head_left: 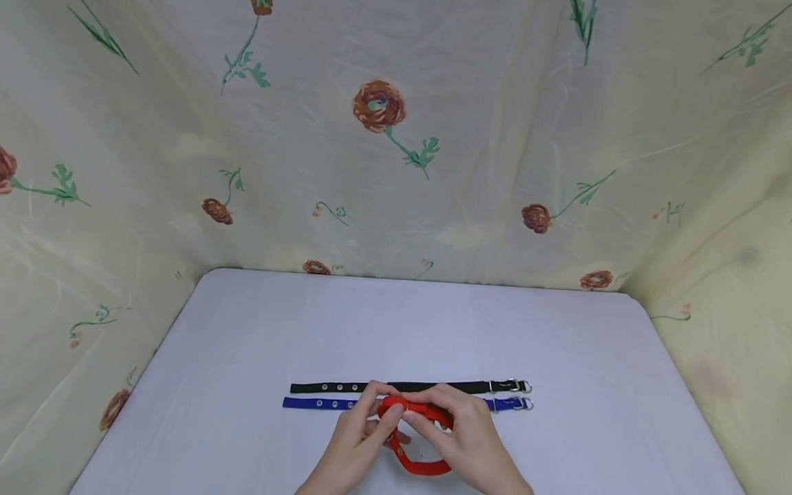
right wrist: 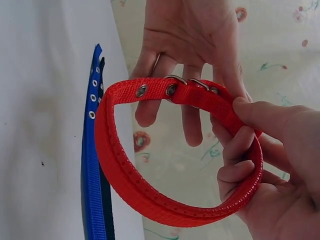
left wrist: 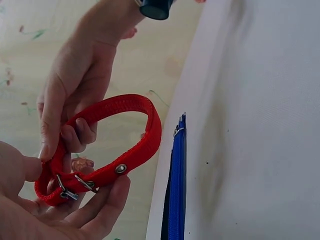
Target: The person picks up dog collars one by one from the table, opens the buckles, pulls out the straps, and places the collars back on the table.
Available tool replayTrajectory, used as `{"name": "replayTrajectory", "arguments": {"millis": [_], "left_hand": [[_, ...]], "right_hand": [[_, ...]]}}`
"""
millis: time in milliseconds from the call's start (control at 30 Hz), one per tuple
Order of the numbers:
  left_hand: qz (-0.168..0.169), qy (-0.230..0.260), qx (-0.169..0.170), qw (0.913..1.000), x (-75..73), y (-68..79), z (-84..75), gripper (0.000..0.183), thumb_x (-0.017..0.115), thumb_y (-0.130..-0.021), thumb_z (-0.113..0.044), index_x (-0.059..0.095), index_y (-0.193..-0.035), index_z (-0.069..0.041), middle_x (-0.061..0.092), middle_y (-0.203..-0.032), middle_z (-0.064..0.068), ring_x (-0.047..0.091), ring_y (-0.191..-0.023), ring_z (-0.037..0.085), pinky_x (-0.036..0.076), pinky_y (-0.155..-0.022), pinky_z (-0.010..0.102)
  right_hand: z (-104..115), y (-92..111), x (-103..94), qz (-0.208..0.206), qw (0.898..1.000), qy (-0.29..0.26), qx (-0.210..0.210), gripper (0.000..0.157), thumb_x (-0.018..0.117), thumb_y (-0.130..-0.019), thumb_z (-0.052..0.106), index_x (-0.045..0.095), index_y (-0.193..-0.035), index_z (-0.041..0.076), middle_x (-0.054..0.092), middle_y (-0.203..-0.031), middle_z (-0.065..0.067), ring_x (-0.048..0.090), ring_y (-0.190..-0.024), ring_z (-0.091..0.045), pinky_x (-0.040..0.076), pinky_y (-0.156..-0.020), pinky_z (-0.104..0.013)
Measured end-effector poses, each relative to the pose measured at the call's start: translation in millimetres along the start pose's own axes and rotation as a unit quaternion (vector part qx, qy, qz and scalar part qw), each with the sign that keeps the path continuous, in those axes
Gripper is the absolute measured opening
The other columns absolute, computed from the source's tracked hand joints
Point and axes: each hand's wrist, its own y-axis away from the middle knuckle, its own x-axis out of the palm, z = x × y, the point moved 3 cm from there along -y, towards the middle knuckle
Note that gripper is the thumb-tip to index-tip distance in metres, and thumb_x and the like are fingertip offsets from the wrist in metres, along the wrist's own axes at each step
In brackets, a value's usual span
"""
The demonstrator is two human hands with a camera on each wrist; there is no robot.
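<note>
Over on the left, flowered cloth (head_left: 297,137) rises beside the white counter (head_left: 247,330), running along its far edge and down its right side too. Across the counter lie two straps, eyelet ends to the left: the black strap (head_left: 315,388) farther away, the blue strap (head_left: 309,403) just nearer. Now the left hand (head_left: 355,440), thumb and forefinger clamped on the red collar (head_left: 427,469), its other fingers spread behind the band. And there's that collar, held up in a loop between both hands, near side and centre, metal buckle (left wrist: 67,194) showing! To its right, the right hand (head_left: 467,433), fingers curled round the band, thumb pressed against it. Farther right, the straps' metal rings (head_left: 528,386) peek out past that hand.
</note>
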Motion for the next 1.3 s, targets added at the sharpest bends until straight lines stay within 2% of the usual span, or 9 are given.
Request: {"name": "replayTrajectory", "arguments": {"millis": [200, 333, 467, 600, 833, 1067, 1167, 1300], "left_hand": [[0.009, 0.003, 0.002, 1.0, 1.2, -0.4, 0.1, 0.035, 0.051, -0.114, -0.046, 0.053, -0.134, -0.017, 0.073, -0.128, 0.013, 0.083, -0.096, 0.03, 0.065, -0.091, 0.03], [0.005, -0.004, 0.007, 1.0, 1.4, 0.3, -1.6, 0.033, 0.049, -0.115, -0.046, 0.053, -0.132, -0.019, 0.073, -0.127, 0.012, 0.083, -0.097, 0.029, 0.065, -0.092, 0.031], [-0.002, 0.002, 0.012, 0.9999, 1.9, 1.2, -2.1, 0.031, 0.048, -0.115, -0.045, 0.052, -0.13, -0.018, 0.075, -0.127, 0.015, 0.083, -0.096, 0.025, 0.065, -0.089, 0.03], [-0.007, 0.021, 0.008, 0.9997, 2.6, 2.3, -1.1, 0.031, 0.048, -0.116, -0.043, 0.051, -0.131, -0.016, 0.077, -0.126, 0.017, 0.083, -0.095, 0.02, 0.064, -0.083, 0.025], [-0.011, 0.07, -0.013, 0.9974, 1.9, 3.1, -0.3, 0.038, 0.047, -0.115, -0.046, 0.046, -0.134, -0.013, 0.079, -0.12, 0.017, 0.082, -0.096, 0.022, 0.065, -0.083, 0.026], [-0.008, 0.102, -0.029, 0.9943, 3.3, 3.7, 2.4, 0.043, 0.043, -0.116, -0.05, 0.042, -0.136, -0.011, 0.08, -0.121, 0.018, 0.082, -0.098, 0.025, 0.064, -0.084, 0.023], [-0.008, 0.096, -0.024, 0.9951, 4.0, 3.8, 2.2, 0.039, 0.044, -0.116, -0.048, 0.042, -0.133, -0.012, 0.079, -0.122, 0.017, 0.082, -0.1, 0.024, 0.063, -0.086, 0.023], [-0.018, 0.055, -0.002, 0.9983, 2.8, 4.0, 0.1, 0.034, 0.047, -0.116, -0.043, 0.047, -0.132, -0.013, 0.079, -0.124, 0.012, 0.08, -0.104, 0.019, 0.061, -0.09, 0.023]], "right_hand": [[0.4, 0.4, 0.0, 0.001, 1.0, 0.005, -0.021, 0.021, 0.082, -0.097, 0.037, 0.083, -0.111, 0.022, 0.077, -0.097, 0.012, 0.064, -0.083, 0.002, 0.059, -0.071, -0.018], [-0.2, 0.7, 0.3, -0.001, 1.0, -0.002, -0.012, 0.021, 0.082, -0.097, 0.038, 0.082, -0.112, 0.024, 0.078, -0.1, 0.012, 0.066, -0.085, 0.001, 0.06, -0.073, -0.018], [-0.4, 1.1, 0.2, -0.002, 1.0, -0.015, 0.003, 0.019, 0.082, -0.096, 0.039, 0.081, -0.111, 0.027, 0.079, -0.103, 0.012, 0.069, -0.088, 0.0, 0.06, -0.077, -0.018], [-1.0, 1.5, -0.3, -0.001, 1.0, -0.022, 0.022, 0.018, 0.084, -0.095, 0.036, 0.08, -0.112, 0.029, 0.079, -0.105, 0.012, 0.07, -0.089, -0.001, 0.06, -0.078, -0.017], [-2.0, 3.0, -3.4, -0.011, 0.997, -0.028, 0.066, 0.023, 0.087, -0.092, 0.026, 0.08, -0.114, 0.028, 0.079, -0.107, 0.013, 0.072, -0.093, -0.002, 0.058, -0.082, -0.014], [-0.5, 2.5, -4.5, -0.007, 0.997, -0.035, 0.067, 0.022, 0.087, -0.093, 0.029, 0.08, -0.114, 0.029, 0.08, -0.106, 0.01, 0.071, -0.091, -0.003, 0.059, -0.08, -0.015], [-0.9, 2.3, -4.8, -0.006, 0.997, -0.035, 0.064, 0.021, 0.087, -0.092, 0.029, 0.082, -0.113, 0.027, 0.079, -0.103, 0.01, 0.068, -0.085, -0.004, 0.059, -0.075, -0.017], [-2.6, 2.0, -6.3, -0.006, 0.997, -0.033, 0.062, 0.02, 0.088, -0.092, 0.026, 0.082, -0.112, 0.028, 0.078, -0.1, 0.011, 0.066, -0.08, -0.006, 0.059, -0.071, -0.02]]}}
